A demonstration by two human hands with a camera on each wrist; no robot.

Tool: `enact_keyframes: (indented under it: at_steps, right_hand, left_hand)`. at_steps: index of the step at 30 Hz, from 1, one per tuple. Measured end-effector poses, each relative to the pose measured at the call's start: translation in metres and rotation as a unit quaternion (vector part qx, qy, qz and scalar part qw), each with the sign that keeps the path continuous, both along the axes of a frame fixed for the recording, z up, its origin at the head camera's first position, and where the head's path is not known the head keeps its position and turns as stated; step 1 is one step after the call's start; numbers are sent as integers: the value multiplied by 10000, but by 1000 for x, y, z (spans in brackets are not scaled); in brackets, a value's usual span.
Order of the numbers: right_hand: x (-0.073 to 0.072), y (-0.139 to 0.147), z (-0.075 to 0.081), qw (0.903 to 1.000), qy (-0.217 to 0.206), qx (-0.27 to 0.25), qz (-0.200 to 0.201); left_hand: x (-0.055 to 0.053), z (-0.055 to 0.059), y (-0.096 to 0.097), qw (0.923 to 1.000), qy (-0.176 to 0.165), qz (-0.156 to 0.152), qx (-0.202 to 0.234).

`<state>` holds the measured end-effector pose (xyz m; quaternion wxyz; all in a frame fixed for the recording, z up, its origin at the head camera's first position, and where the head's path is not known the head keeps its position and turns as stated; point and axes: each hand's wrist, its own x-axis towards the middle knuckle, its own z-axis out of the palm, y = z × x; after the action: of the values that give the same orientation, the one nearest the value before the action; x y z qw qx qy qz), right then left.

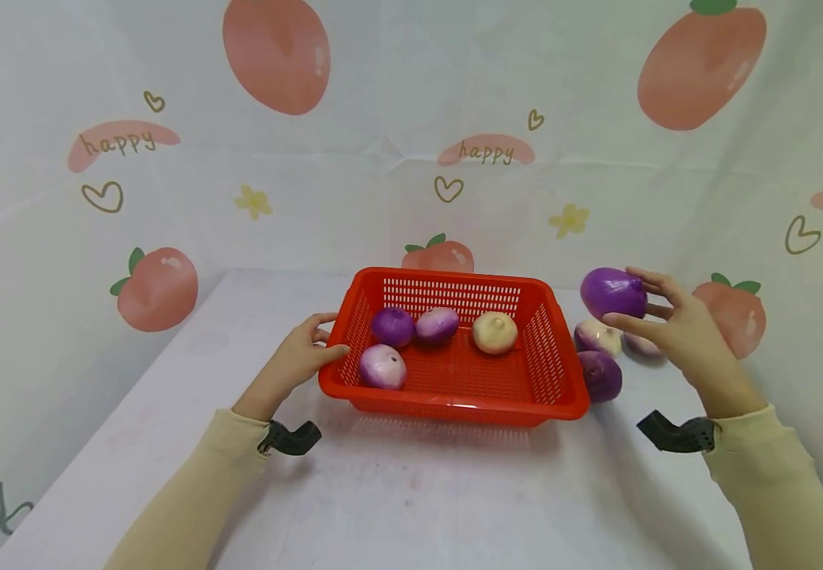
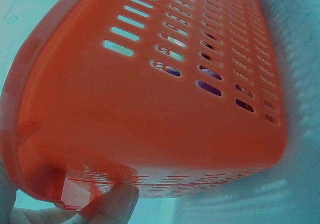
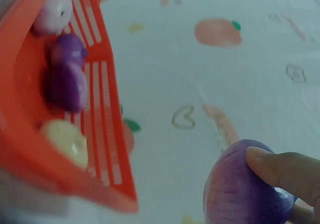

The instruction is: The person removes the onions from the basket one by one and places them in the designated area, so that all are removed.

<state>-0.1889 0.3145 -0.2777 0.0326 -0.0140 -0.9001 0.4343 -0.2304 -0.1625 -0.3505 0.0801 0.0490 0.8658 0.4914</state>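
Observation:
A red slotted plastic basket (image 1: 454,408) stands on the table, and my left hand (image 1: 296,360) grips its left rim, thumb inside and fingers outside. In the left wrist view the fingertips curl under the rim of the basket (image 2: 125,124). My right hand (image 1: 689,332) pinches a purple onion (image 1: 611,293) between thumb and fingers, raised to the right of the basket. Inside the basket lie a dark purple onion (image 1: 392,327), a purple-and-white onion (image 1: 437,325), a pale onion (image 1: 494,332) and a whitish-purple onion (image 1: 382,367).
Right of the basket, below the held onion, sit a white-and-purple onion (image 1: 598,337), a dark purple onion (image 1: 601,377) and a partly hidden pale one (image 1: 643,347). A printed cloth (image 1: 354,182) with fruit and hearts hangs behind the white table (image 1: 411,499).

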Motion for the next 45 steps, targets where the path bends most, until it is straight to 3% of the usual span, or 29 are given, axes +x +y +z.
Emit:
enact_keyframes:
  at_steps: [7, 11, 18, 24, 30, 36, 45]
  right_hand:
    - [0, 40, -24, 9978, 144, -16, -641]
    - [0, 55, -38, 9971, 138, 116, -736]
    - [1, 75, -64, 9973, 3, 300, -672]
    - [4, 82, -82, 9962, -367, 472, -631]
    - [1, 80, -93, 9917, -743, 871, -583]
    - [0, 80, -102, 9883, -669, 1296, -456]
    - [-2, 81, -109, 9882, -662, 1331, -383]
  left_hand:
    - [0, -1, -1, 10000, 5, 18, -43]
    - [-1, -2, -1, 10000, -20, 38, -90]
    - [-1, -2, -2, 9999, -24, 59, -129]
    - [-1, -4, -1, 9998, -37, 93, -148]
    - [-1, -3, -1, 9998, -56, 114, -157]
    - [-1, -3, 0, 9999, -38, 76, -74]
    - [0, -2, 1, 10000, 4, 42, -41]
